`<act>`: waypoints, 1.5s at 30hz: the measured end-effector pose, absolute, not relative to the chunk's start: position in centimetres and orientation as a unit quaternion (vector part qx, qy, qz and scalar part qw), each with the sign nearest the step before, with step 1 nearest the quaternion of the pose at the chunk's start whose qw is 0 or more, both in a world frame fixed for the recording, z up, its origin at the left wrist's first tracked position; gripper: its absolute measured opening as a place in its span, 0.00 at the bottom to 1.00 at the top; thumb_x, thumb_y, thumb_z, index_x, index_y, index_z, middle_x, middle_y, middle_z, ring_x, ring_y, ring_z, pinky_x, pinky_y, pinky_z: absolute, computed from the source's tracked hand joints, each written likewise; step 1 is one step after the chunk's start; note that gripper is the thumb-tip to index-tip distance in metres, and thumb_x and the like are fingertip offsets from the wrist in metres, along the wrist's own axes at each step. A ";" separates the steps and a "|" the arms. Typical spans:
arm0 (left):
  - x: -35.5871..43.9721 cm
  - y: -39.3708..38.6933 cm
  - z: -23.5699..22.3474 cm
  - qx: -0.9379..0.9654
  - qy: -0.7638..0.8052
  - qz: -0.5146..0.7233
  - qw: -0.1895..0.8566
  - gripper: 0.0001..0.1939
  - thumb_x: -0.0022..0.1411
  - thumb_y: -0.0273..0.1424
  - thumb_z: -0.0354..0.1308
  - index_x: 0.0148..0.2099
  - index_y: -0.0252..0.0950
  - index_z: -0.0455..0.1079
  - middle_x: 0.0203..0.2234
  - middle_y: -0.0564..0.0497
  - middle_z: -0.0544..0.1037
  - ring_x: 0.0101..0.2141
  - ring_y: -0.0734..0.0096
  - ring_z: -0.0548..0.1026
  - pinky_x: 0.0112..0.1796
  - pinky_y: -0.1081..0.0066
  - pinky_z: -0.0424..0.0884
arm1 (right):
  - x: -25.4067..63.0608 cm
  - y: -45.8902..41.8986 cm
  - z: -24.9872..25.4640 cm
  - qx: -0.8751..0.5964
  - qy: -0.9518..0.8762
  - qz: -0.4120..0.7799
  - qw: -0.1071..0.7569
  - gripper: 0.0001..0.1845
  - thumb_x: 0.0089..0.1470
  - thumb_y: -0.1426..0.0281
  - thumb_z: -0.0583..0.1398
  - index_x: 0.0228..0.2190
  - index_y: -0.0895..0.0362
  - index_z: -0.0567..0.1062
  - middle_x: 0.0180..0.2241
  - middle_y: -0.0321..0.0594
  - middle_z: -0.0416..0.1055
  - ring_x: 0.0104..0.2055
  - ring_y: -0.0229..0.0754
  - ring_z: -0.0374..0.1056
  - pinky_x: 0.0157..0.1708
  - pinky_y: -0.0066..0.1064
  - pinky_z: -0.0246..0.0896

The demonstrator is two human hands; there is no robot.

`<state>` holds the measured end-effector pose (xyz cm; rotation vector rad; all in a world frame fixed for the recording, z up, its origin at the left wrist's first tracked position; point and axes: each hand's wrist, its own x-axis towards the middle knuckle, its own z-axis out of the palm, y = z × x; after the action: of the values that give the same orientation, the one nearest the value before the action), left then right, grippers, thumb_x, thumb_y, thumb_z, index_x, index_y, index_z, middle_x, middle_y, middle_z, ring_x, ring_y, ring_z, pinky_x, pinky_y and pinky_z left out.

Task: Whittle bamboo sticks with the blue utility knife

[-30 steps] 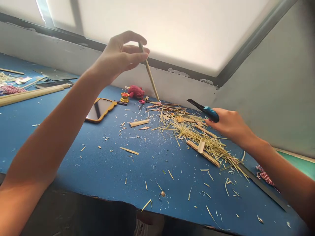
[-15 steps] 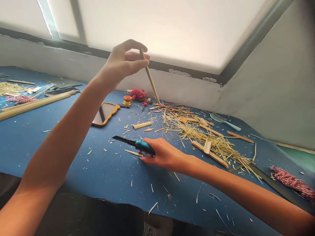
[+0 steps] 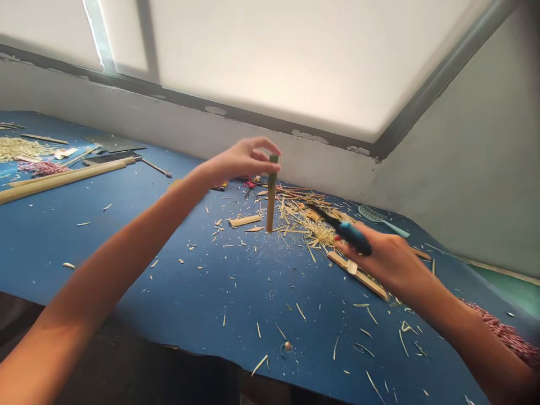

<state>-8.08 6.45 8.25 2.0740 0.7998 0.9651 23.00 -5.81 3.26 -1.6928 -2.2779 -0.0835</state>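
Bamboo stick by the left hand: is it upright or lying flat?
Upright: the bamboo stick stands on end on the blue mat, its top at the left hand.

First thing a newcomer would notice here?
The left hand holding a bamboo strip upright on the table, and to its right, the right hand gripping a blue-handled utility knife. Beyond the knife, a heap of bamboo shavings lies on the blue work surface.

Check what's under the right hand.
Bamboo shavings and a flat bamboo strip show on the blue table around the right hand; the part of the pile directly beneath the hand is covered.
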 end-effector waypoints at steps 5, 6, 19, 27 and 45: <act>-5.2 5.9 5.6 0.827 0.271 0.264 0.417 0.22 0.50 0.37 0.63 0.47 0.34 0.70 0.32 0.47 0.76 0.34 0.69 0.74 0.35 0.69 0.66 | 26.6 -6.4 3.4 -0.635 -0.716 -0.155 0.245 0.25 0.57 0.53 0.51 0.47 0.57 0.70 0.35 0.49 0.72 0.32 0.49 0.69 0.28 0.39 0.60; -4.9 5.6 5.3 0.825 0.266 0.259 0.426 0.22 0.49 0.37 0.64 0.46 0.34 0.70 0.33 0.47 0.76 0.35 0.69 0.73 0.36 0.69 0.66 | 26.3 -6.7 3.5 -0.647 -0.707 -0.123 0.257 0.25 0.56 0.52 0.52 0.46 0.56 0.70 0.31 0.46 0.73 0.29 0.47 0.68 0.27 0.38 0.60; -3.4 5.9 1.5 0.618 0.287 0.267 0.682 0.19 0.49 0.35 0.66 0.44 0.36 0.71 0.38 0.49 0.73 0.39 0.75 0.71 0.44 0.72 0.66 | 22.7 -5.4 0.2 -0.550 -0.584 0.263 0.536 0.21 0.40 0.54 0.68 0.29 0.55 0.70 0.30 0.40 0.76 0.35 0.47 0.74 0.37 0.37 0.72; -0.5 1.8 0.6 0.799 0.229 0.133 0.540 0.19 0.53 0.40 0.63 0.45 0.38 0.73 0.35 0.49 0.77 0.38 0.68 0.74 0.42 0.66 0.68 | 22.5 -6.7 1.2 -0.496 -0.583 0.252 0.592 0.14 0.45 0.61 0.67 0.26 0.55 0.69 0.32 0.38 0.73 0.35 0.43 0.73 0.39 0.39 0.72; -0.9 0.7 2.8 0.794 0.203 0.288 0.495 0.16 0.59 0.42 0.55 0.43 0.35 0.70 0.37 0.48 0.74 0.40 0.70 0.73 0.39 0.71 0.68 | 23.0 -8.5 0.5 -0.464 -0.850 -0.053 0.244 0.22 0.56 0.49 0.53 0.32 0.55 0.69 0.21 0.34 0.70 0.20 0.34 0.61 0.22 0.27 0.53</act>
<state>-0.94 0.65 2.84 1.9250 0.4932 0.6986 22.99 -8.47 0.52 -1.2679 -2.3201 -0.1442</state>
